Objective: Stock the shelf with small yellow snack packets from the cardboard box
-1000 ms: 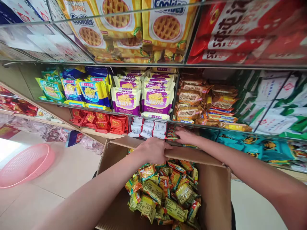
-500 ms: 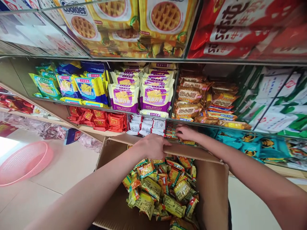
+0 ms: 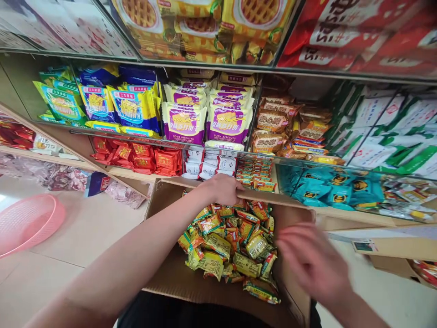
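A cardboard box (image 3: 292, 216) sits at my lap, holding a heap of small yellow, orange and green wrapped snacks (image 3: 235, 243). My left hand (image 3: 222, 189) is closed over the far rim of the box, thumb side toward the shelf. Smeared by motion, my right hand (image 3: 312, 262) is over the box's right side, to the right of the heap; whether it holds anything does not show. Past the far rim, rows of similar small packets (image 3: 256, 168) fill a lower shelf compartment.
Beside those rows are white packets (image 3: 208, 164), red packets (image 3: 136, 155) and teal packets (image 3: 334, 187). Purple soda biscuits (image 3: 184, 123) stand one shelf higher, behind a glass edge. A pink basket (image 3: 30, 225) is on the floor at left; an open carton (image 3: 392, 269) lies at right.
My right hand has pulled back from the small-packet compartment to the box's right side. My left hand stays on the rim. The view has shifted somewhat.
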A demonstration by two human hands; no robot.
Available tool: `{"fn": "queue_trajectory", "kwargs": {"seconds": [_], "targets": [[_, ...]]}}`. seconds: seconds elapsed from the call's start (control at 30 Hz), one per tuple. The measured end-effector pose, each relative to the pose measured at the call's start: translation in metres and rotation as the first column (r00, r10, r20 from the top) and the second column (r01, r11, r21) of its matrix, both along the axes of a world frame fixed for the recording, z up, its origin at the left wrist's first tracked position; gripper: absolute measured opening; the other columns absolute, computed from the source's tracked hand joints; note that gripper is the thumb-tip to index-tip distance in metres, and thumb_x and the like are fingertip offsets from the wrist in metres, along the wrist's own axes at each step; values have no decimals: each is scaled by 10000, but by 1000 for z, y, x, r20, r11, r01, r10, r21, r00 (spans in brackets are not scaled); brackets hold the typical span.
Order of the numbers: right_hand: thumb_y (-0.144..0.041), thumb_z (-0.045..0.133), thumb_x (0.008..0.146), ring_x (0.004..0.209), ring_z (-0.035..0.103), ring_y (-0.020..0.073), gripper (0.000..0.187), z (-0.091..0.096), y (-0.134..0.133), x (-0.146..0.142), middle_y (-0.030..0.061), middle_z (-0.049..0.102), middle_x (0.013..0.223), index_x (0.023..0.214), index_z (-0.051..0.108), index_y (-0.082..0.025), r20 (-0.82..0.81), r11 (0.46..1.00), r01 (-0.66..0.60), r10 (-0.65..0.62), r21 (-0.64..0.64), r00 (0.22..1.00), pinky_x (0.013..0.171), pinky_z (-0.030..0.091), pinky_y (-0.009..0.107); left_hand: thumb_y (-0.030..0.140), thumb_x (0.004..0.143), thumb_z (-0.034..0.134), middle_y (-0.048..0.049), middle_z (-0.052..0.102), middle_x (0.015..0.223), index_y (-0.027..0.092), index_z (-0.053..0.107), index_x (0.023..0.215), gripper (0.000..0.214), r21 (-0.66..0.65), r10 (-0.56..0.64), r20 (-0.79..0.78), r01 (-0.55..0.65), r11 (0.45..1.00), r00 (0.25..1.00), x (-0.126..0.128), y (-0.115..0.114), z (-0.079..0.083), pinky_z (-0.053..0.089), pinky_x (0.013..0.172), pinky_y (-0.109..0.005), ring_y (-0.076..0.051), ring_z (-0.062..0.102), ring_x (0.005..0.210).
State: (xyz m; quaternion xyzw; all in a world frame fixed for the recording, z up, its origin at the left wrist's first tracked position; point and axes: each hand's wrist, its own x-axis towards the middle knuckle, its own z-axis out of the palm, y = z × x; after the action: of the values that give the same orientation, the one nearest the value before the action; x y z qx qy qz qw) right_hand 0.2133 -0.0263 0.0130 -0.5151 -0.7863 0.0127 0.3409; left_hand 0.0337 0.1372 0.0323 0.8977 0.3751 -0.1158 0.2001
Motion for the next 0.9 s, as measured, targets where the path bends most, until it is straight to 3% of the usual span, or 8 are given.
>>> {"fn": "queue_trajectory", "kwargs": {"seconds": [0.1,0.17,0.27,0.37,0.53,0.63,0.8,0.9], "targets": [[-183,475,800,1049,475,238,256,-49,0,-37,112,536,1104,1041,558,-157,222,932,109,-32,-345,975,878,397,375,482,650,529,3,659,999,320,592,1075,459,27,-5,26,4,1000,1000,-2,-3,-4,437,755,-277,-212,587,904],[-150,479,776,1104,437,282,369,-80,13,-53,178,468,1193,1138,510,-79,349,805,319,-150,-500,925,892,382,380,479,648,539,6,665,984,321,591,1076,460,44,-10,40,8,999,999,-4,-6,-7,434,764,-273,-205,592,897],[-68,341,804,1000,517,247,414,-106,31,-61,178,502,1122,1201,460,-82,425,654,484,-264,-582,866,833,406,342,477,639,556,3,670,967,311,599,1064,458,73,3,65,-8,997,998,-7,-9,-12,433,767,-273,-203,597,888],[-29,259,806,877,566,200,425,-112,36,-59,149,520,1057,1136,508,-125,400,632,496,-302,-596,866,766,420,295,499,641,550,-11,674,939,291,610,1038,452,90,12,78,-19,996,997,-8,-9,-13,444,731,-284,-210,604,857],[-147,340,834,918,548,208,319,-93,17,-44,134,510,1084,1088,533,-142,300,671,449,-334,-590,893,769,418,285,372,679,567,-52,625,1047,219,580,1077,426,232,-127,305,56,971,944,-15,-22,-5,424,827,-308,-200,559,962],[-295,377,851,970,525,204,298,-61,-2,-35,88,517,1115,1091,525,-199,60,756,292,-318,-587,946,820,408,303,250,772,479,-77,563,1143,179,534,1121,360,361,-256,629,16,933,734,-22,-52,1,371,922,-330,-170,486,1065],[-410,477,797,945,537,188,340,-8,-22,-37,55,571,1052,1065,548,-213,-455,807,-103,-218,-581,863,816,426,316,360,801,467,-43,619,840,157,595,914,265,-29,119,761,-150,988,638,-27,-106,2,449,727,-269,-144,554,789],[-447,520,761,760,571,157,361,1,-21,-55,34,616,879,1020,552,-197,-682,818,-119,-378,-563,627,639,461,253,418,798,453,15,543,655,159,536,744,277,-346,470,753,-329,878,461,-20,-122,-3,440,568,-215,-100,512,606]]}}
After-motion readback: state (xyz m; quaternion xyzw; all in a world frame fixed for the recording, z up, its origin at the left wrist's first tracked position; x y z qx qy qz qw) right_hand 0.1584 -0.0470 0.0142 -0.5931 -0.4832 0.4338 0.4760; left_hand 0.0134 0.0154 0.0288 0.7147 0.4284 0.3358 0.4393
